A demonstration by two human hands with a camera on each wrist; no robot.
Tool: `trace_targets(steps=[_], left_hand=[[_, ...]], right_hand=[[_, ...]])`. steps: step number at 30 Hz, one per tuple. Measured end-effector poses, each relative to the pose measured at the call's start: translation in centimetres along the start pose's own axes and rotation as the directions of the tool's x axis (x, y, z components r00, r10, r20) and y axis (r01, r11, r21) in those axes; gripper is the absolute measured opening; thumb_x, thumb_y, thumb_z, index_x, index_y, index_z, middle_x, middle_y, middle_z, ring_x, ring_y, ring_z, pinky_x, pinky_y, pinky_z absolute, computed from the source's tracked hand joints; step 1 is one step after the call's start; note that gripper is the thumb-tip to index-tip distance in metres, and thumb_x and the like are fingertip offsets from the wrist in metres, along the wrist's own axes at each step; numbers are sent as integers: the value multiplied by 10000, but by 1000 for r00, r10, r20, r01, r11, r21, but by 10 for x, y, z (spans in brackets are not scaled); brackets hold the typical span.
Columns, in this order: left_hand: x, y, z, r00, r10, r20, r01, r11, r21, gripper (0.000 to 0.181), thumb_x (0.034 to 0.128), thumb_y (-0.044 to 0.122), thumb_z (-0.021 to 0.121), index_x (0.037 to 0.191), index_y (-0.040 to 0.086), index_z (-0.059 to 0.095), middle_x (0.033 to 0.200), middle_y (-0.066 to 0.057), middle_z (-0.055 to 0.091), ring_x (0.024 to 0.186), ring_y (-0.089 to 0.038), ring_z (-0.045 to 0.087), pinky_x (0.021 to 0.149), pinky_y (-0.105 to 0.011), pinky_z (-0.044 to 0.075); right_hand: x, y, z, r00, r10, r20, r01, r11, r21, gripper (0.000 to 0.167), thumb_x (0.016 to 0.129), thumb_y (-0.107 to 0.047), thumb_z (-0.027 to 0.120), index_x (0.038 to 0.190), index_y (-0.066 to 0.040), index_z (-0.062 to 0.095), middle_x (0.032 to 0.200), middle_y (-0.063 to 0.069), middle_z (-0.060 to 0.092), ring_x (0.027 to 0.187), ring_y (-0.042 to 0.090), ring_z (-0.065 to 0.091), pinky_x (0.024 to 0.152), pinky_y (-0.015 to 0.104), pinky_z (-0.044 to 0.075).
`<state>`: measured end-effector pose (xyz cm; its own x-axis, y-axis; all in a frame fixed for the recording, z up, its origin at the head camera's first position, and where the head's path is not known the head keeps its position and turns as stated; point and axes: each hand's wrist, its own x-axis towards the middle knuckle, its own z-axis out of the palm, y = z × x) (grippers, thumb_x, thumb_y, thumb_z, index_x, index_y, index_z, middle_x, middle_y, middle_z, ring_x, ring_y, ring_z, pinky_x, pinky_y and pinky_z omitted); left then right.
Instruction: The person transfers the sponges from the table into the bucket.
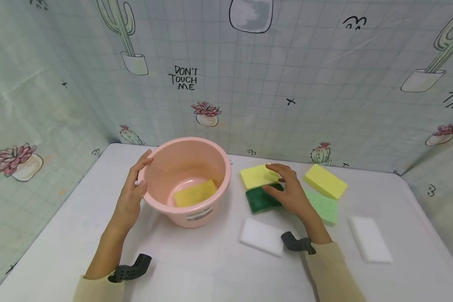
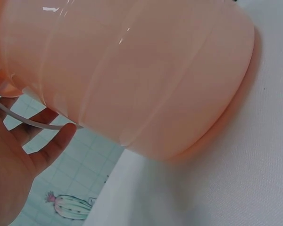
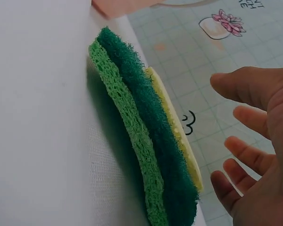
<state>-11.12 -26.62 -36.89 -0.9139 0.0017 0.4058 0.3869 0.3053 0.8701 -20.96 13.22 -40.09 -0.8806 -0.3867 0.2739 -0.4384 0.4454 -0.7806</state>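
Note:
A pink bucket [image 1: 198, 216] stands at the left of the table with a yellow sponge [image 1: 195, 193] inside. My left hand [image 1: 128, 201] grips its left rim, and in the left wrist view the thumb lies against the thin grey handle [image 2: 35, 123]. Over the dark green scouring sponge [image 1: 262, 199] and the yellow sponge [image 1: 254, 176] behind it hovers my right hand [image 1: 292, 191], fingers spread and holding nothing. In the right wrist view the green sponge [image 3: 151, 136] shows a dark scrubbing top on a lighter green base, apart from the hand.
To the right lie another yellow sponge [image 1: 325, 181] and a light green one [image 1: 322, 207]. Two white sponge blocks, one in front [image 1: 261, 237] and one farther right [image 1: 370, 240], are on the white table [image 1: 226, 272]. A patterned cloth [image 1: 249, 84] hangs behind.

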Motion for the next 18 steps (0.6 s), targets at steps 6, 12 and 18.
trace_targets(steps=[6, 12, 18], left_hand=[[1, 0, 1, 1000, -13, -11, 13, 1000, 14, 494, 965, 269, 377, 1452, 188, 352, 1559, 106, 198, 1417, -174, 191, 1041, -292, 327], [2, -2, 0, 1000, 23, 4, -23, 1000, -15, 487, 969, 250, 368, 1447, 156, 350, 1567, 63, 196, 1423, -186, 178, 1041, -248, 318], [1, -3, 1, 999, 34, 5, -34, 999, -33, 492, 966, 228, 366, 1450, 148, 345, 1568, 44, 192, 1422, -194, 181, 1034, -228, 315]], right_hand=[[0, -5, 1, 1000, 11, -7, -10, 1000, 28, 574, 883, -155, 694, 1399, -64, 459, 1439, 151, 356, 1306, 330, 350, 1004, 553, 330], [0, 14, 4, 999, 38, -30, -38, 999, 1, 599, 876, -197, 706, 1406, -74, 454, 1449, 149, 342, 1315, 332, 342, 1024, 556, 305], [0, 15, 4, 998, 54, -16, -54, 998, -31, 599, 884, -197, 697, 1412, -70, 444, 1473, 186, 306, 1331, 344, 330, 1020, 556, 324]])
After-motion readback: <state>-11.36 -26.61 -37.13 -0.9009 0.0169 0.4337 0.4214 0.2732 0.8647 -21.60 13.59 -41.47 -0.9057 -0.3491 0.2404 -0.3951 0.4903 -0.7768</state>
